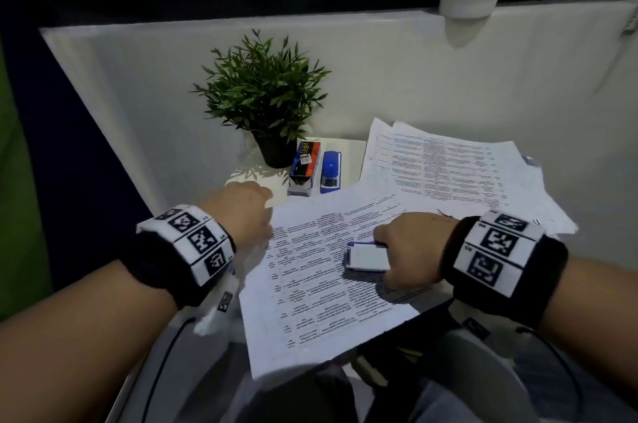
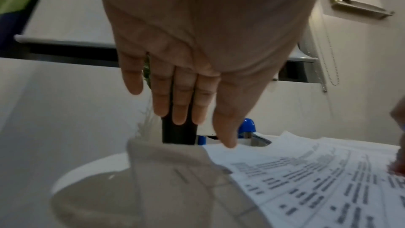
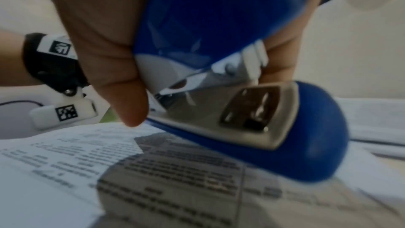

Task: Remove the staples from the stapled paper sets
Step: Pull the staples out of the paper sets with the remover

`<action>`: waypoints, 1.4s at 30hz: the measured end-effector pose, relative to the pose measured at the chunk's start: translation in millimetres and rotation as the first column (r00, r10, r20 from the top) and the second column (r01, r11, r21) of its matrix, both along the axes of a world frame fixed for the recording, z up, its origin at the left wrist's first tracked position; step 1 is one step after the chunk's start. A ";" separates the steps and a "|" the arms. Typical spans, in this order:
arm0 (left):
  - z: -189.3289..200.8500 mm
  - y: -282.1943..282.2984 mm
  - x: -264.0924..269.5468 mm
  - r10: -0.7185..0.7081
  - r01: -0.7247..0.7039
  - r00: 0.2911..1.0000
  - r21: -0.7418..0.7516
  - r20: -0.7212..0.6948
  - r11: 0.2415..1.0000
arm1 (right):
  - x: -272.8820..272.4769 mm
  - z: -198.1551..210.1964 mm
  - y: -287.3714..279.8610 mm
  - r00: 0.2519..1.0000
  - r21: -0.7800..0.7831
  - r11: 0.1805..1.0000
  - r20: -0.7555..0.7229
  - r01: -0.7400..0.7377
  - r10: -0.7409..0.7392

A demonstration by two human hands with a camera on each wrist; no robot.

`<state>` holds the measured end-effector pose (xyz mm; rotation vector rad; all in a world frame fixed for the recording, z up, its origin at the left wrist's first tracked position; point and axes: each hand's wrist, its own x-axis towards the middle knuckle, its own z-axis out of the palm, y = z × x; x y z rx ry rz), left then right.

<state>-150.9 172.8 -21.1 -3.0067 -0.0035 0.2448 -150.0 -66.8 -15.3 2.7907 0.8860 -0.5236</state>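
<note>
A stapled set of printed sheets (image 1: 321,284) lies in front of me on the white desk (image 1: 165,153). My right hand (image 1: 390,244) grips a blue-and-white stapler (image 1: 367,256) and holds it low over the middle of that set. In the right wrist view the right hand (image 3: 203,84) is wrapped round the stapler (image 3: 219,23), whose jaw gapes over the print (image 3: 166,171). My left hand (image 1: 255,205) hovers at the set's top-left corner. The left hand (image 2: 197,127) has straight fingers and holds nothing. A curled paper corner (image 2: 175,171) there bears a short dark mark, perhaps a staple.
A loose pile of printed sheets (image 1: 448,167) spreads at the back right. Behind the set stand a potted plant (image 1: 266,97), a box of staples (image 1: 303,167) and a second blue stapler (image 1: 330,172). A white wall panel (image 1: 431,77) closes the desk's far side.
</note>
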 end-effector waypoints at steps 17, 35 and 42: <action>-5.7 -37.5 20.3 -0.167 0.184 0.974 -0.108 0.151 0.977 | 1.7 -8.5 -18.9 0.996 0.154 0.986 -0.059 0.068 -0.059; -48.7 -55.8 -20.2 -0.376 0.377 0.926 -0.015 0.042 0.926 | 3.2 -9.6 -24.0 0.989 0.227 0.965 -0.091 0.131 -0.113; -26.7 -48.7 -22.9 -0.118 0.213 0.955 -0.348 0.273 0.913 | 13.8 11.7 -24.2 0.957 0.889 0.380 -0.174 0.254 -0.233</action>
